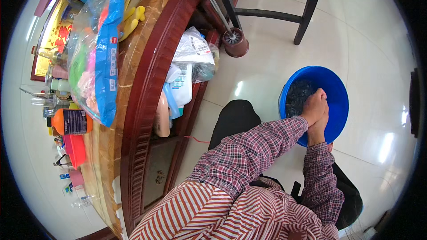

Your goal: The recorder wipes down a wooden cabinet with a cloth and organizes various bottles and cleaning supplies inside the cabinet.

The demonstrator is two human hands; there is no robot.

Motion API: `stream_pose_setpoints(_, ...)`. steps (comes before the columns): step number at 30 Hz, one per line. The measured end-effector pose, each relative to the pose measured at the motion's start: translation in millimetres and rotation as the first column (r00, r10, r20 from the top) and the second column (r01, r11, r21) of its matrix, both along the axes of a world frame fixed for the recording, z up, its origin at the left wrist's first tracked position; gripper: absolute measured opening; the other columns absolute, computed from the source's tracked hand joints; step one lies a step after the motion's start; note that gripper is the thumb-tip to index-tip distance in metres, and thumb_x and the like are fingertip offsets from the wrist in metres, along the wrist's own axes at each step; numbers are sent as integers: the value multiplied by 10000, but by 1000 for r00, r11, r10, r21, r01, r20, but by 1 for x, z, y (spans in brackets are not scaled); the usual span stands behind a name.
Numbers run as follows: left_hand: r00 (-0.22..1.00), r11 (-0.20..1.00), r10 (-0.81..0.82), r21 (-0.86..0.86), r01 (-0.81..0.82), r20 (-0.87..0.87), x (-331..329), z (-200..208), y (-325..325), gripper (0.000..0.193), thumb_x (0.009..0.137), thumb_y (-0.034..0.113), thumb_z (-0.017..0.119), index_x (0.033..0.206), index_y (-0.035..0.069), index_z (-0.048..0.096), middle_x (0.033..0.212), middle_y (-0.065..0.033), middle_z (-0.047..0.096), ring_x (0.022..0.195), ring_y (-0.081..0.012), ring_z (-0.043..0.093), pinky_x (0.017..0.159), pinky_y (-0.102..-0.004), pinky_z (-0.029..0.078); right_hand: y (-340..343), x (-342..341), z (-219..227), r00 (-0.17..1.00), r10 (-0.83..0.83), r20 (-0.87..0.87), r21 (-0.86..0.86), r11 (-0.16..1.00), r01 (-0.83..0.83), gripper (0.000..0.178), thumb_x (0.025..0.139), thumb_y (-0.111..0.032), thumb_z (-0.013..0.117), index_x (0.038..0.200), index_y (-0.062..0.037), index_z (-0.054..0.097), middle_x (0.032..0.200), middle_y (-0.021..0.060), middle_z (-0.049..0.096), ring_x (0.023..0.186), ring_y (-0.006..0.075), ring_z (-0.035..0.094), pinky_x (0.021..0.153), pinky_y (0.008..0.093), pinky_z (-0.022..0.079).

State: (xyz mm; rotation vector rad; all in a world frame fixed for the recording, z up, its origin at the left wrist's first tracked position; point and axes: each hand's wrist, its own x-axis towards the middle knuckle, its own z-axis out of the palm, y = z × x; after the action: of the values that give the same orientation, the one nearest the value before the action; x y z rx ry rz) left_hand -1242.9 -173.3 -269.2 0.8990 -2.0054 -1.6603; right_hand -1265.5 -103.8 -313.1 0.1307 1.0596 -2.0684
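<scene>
Here we are, looking down on a blue plastic bucket (338, 113) that is standing on the pale tiled floor (262, 71), off the right edge of the reddish-brown wooden cabinet (149, 75). Our left hand (314, 106) and right hand (318, 130) are pressing together, overlapping, inside the near rim; whether they are pinching anything, we are not able to tell. Dark, wet-looking contents (297, 98) are filling the bucket's left side.

For a tidy press like this, we are judging it best to be working low inside the rim, so drips are landing in the bucket, and to be wearing the checked cuffs (299, 129) higher, since they are sitting close to that near rim.

Now, what are we missing? Palms are hiding, most fingers too; sleeves are covering part of the near rim. The contents are leaving us guessing: cloth or murky water. Up top, the frame is cutting off a black chair (270, 15).
</scene>
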Motion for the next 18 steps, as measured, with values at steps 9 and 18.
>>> stream_pose_setpoints(9, 979, 744, 135, 668, 0, -151, 47, 42, 0, 599, 894, 342, 544, 1348, 33, 304, 1217, -124, 495, 1111, -220, 503, 942, -314, 386, -22, -5, 64, 635, 218, -741, 487, 825, 286, 359, 958, -298, 427, 1117, 6, 532, 1052, 109, 581, 954, 190, 561, 846, 300, 430)
stream_pose_setpoints(18, 941, 871, 123, 489, 50, -315, 91, 55, -61, 604, 855, 168, 606, 1366, 51, 305, 1074, -64, 546, 942, -145, 569, 705, -262, 518, -66, 29, 128, 714, 376, -590, 422, 898, -124, 445, 881, -202, 554, 1278, -42, 433, 1239, 114, 489, 1130, 199, 480, 962, 314, 379)
